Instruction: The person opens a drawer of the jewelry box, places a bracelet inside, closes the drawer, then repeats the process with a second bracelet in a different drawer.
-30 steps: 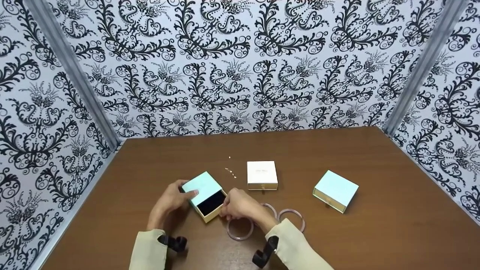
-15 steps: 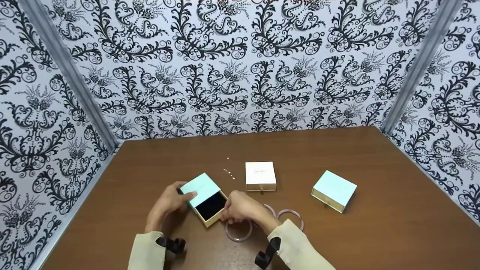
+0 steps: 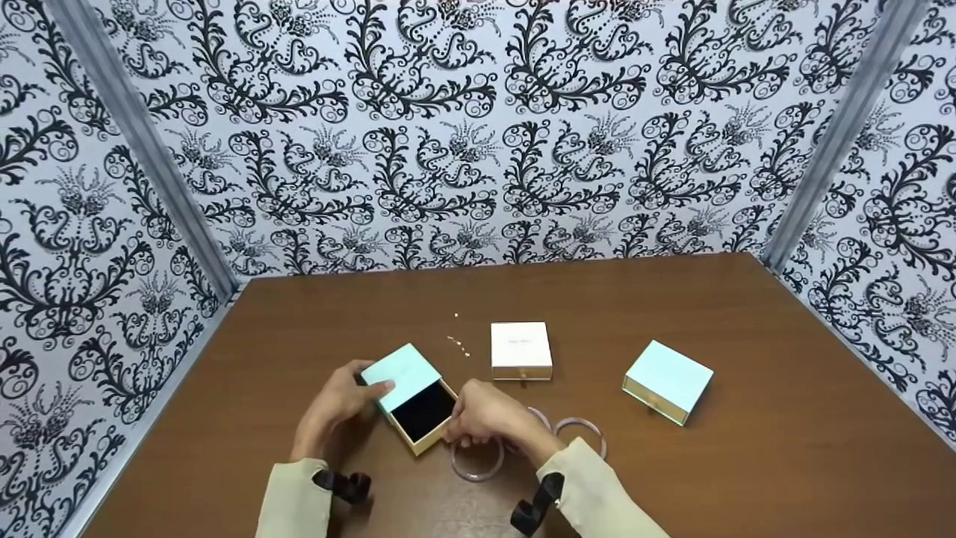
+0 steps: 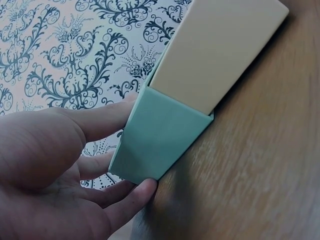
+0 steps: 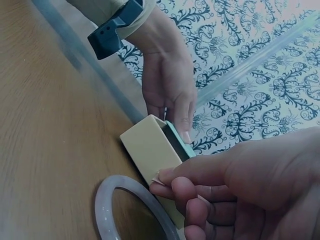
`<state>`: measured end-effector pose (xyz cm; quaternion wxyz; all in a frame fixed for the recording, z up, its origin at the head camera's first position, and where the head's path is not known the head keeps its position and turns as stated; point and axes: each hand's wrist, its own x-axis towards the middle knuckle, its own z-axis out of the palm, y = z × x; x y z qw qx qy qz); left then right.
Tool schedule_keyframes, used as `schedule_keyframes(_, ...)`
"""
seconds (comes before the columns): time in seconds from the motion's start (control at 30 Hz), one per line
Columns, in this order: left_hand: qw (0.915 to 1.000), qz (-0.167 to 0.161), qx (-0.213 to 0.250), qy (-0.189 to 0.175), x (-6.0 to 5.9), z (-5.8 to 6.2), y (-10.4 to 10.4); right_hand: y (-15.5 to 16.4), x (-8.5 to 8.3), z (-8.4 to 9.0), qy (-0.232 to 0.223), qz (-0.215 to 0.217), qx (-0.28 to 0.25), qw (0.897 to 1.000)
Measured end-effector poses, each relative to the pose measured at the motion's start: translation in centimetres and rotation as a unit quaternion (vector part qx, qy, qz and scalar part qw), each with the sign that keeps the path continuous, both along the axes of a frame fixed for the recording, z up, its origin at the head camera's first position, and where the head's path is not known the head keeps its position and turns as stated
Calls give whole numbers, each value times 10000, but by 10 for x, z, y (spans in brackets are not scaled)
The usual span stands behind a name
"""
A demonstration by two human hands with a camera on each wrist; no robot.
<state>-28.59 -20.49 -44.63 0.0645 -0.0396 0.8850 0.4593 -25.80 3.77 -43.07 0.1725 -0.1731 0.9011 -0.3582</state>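
Observation:
A mint-green drawer box [image 3: 403, 373] stands on the table, its cream drawer [image 4: 220, 50] slid partly out and showing a black lining. My left hand [image 3: 340, 400] grips the mint sleeve, thumb on its top and the other fingers around its back and side. At the drawer's front, my right hand [image 3: 482, 415] pinches a small pale pull tab [image 5: 158, 178] between thumb and forefinger. Just below that hand lies a pale lilac bangle [image 5: 105, 207]. A further bangle [image 3: 603, 441] is to its right, and another is partly hidden behind the right forearm.
A white drawer box [image 3: 520, 344] sits behind the right hand. Further right is another mint drawer box [image 3: 668, 373], closed. A thin strand of small pale pieces [image 3: 458, 342] lies left of the white box. Patterned walls [image 3: 478, 149] border the table.
The drawer has slid further out of the mint sleeve toward the front right, drawn by my right hand. My left hand has kept its grip on the sleeve.

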Motion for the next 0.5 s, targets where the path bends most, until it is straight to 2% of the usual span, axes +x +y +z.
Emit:
schedule_keyframes(0.27, 10000, -26, 23, 80, -1, 1, 1, 2, 0, 4, -16, -4, 112, 9999)
schedule_keyframes(0.5, 9998, -46, -89, 168, 2, 0, -1, 3, 3, 4, 32, 166, 134, 9998)
